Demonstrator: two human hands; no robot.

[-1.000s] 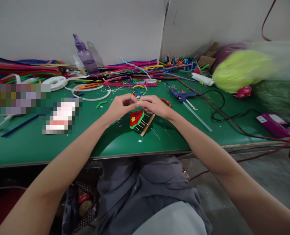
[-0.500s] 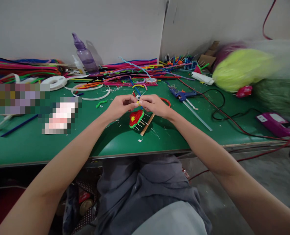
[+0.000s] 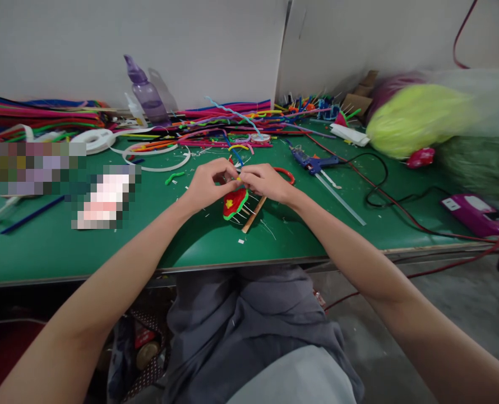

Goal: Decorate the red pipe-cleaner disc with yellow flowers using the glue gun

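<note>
My left hand (image 3: 209, 182) and my right hand (image 3: 270, 183) meet above the green table, thumbs and forefingers pinched together. Between the fingertips shows a bit of yellow pipe cleaner (image 3: 239, 179), mostly covered by the fingers. Just below lies a red pipe-cleaner piece (image 3: 235, 204) with a green edge, a yellow flower shape on its face and white wire ends sticking out. Behind my fingers a blue pipe cleaner (image 3: 235, 157) slants up. A flat wooden stick (image 3: 253, 216) and the red loop of a handle (image 3: 286, 174) are beside my right hand.
A blue glue gun (image 3: 313, 163) with a clear glue stick lies to the right, its cord trailing. Bundled pipe cleaners (image 3: 39, 116), a purple bottle (image 3: 148, 100) and a white tape roll (image 3: 93, 141) line the back. Yellow-green bagged material (image 3: 417, 120) stands at the back right.
My left fingers have bent more and the hand has lifted slightly at the pinch. The yellow bit is more hidden now. Objects on the table stay put.
</note>
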